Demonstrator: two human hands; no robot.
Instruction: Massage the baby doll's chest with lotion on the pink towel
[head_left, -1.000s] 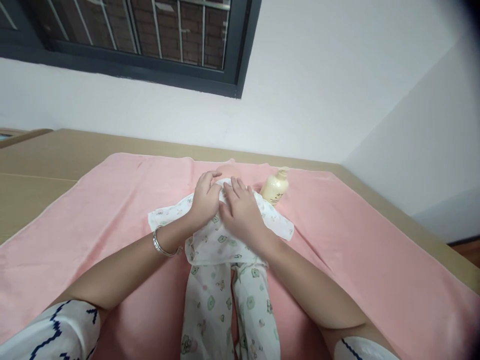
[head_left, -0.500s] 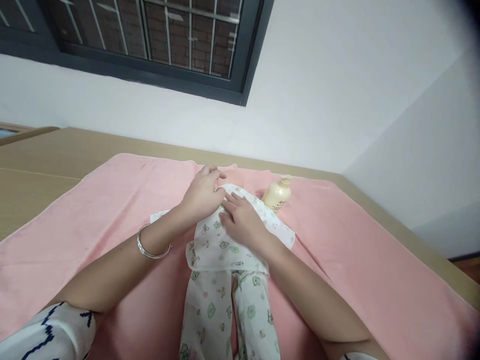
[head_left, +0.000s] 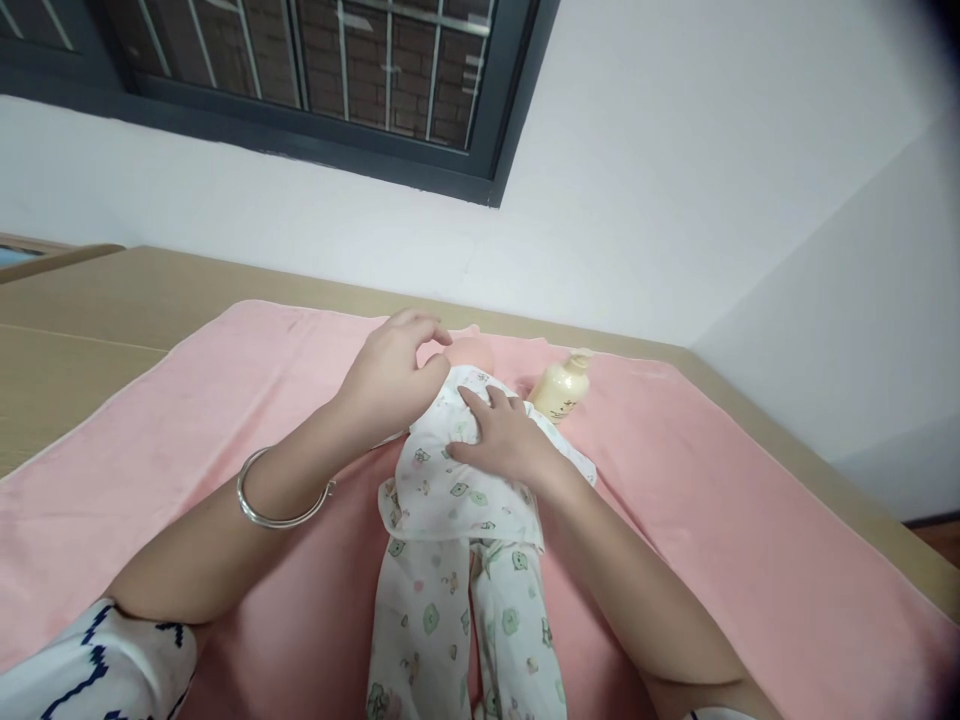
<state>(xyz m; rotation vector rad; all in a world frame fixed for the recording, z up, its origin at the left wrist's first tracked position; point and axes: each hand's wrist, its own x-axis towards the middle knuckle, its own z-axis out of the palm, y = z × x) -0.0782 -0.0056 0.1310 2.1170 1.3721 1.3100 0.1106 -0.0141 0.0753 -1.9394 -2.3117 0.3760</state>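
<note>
A baby doll (head_left: 469, 515) in white pyjamas printed with small green and brown figures lies on its back, legs towards me. Its peach-coloured head (head_left: 471, 352) shows only in part at the far end. My right hand (head_left: 504, 432) rests on the doll's chest, open with its fingers spread. Beside the head and the doll's left-hand shoulder in view is my left hand (head_left: 401, 370), its fingers curved and a gap between thumb and forefinger. Nothing shows in that gap. A silver bangle (head_left: 281, 522) hangs on my left forearm. The sleeve on the left is hidden by my arm.
A pale yellow bottle (head_left: 561, 388) leans or stands right of the doll's shoulder. The pink blanket (head_left: 712, 510) covers much of a wooden table (head_left: 195, 285). Behind are a white wall (head_left: 637, 180) and a dark-framed window (head_left: 480, 170) with bars.
My left hand has shifted a little left and up, off the collar area. My right hand has drawn slightly right and its fingers have spread. The view has shifted slightly.
</note>
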